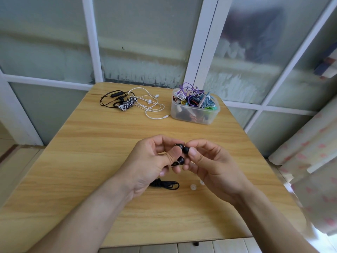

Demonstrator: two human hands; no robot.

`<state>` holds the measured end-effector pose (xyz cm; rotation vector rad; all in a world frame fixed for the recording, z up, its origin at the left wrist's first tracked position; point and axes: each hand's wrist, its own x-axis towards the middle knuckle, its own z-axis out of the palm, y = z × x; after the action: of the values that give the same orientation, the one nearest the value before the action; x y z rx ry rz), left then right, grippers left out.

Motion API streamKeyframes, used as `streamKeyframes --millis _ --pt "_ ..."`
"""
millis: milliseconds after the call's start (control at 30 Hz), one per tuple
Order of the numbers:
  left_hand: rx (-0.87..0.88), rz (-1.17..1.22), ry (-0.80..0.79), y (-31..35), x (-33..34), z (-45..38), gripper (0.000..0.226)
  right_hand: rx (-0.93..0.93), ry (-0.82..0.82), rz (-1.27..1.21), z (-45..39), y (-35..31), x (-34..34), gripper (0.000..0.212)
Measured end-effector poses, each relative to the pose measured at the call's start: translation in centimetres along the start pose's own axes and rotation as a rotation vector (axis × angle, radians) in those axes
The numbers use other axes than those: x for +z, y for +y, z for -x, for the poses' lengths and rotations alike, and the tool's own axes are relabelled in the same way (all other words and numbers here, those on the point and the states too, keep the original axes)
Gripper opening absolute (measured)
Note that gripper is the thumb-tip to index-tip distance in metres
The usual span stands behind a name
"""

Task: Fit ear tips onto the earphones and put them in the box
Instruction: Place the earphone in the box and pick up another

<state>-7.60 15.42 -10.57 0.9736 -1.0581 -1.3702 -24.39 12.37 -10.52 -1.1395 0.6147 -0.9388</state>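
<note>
Nearest the camera, low in the frame, a coiled black cable (165,184) is seen lying on the wooden table (91,161), with two loose translucent ear tips (193,187) just beside it to the right. Just above, at the frame's centre, a black earbud (179,146) is pinched by the left hand (151,161) between thumb and forefinger, while a second black earbud (179,160), apparently already tipped, is held lower down by the same hand. A black ear tip (186,149) is pinched by the right hand (209,161) and pressed against the upper earbud; whether it is fully seated cannot be told.

The black pair is therefore judged to be at its last fitting step, with boxing not yet done.

Farther off, in the upper middle of the frame, white earphones (149,103) and a black neckband set with a striped cable bundle (118,100) are left on the table, apparently unprocessed. At the upper right of the table, a clear plastic box (195,114) is seen piled with coloured earphones, so much of the task appears done.
</note>
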Motion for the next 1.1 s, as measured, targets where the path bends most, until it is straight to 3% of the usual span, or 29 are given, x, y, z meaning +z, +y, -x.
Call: streamKeyframes --millis 700,1100 --pt "-0.188 0.227 -0.072 0.4 0.4 0.5 0.011 -0.018 -0.004 -0.098 0.0 0.4 1.0 0.012" --pt "-0.187 0.243 -0.084 0.7 0.6 0.7 0.014 0.036 0.018 -0.202 0.1 0.7 1.6 0.012"
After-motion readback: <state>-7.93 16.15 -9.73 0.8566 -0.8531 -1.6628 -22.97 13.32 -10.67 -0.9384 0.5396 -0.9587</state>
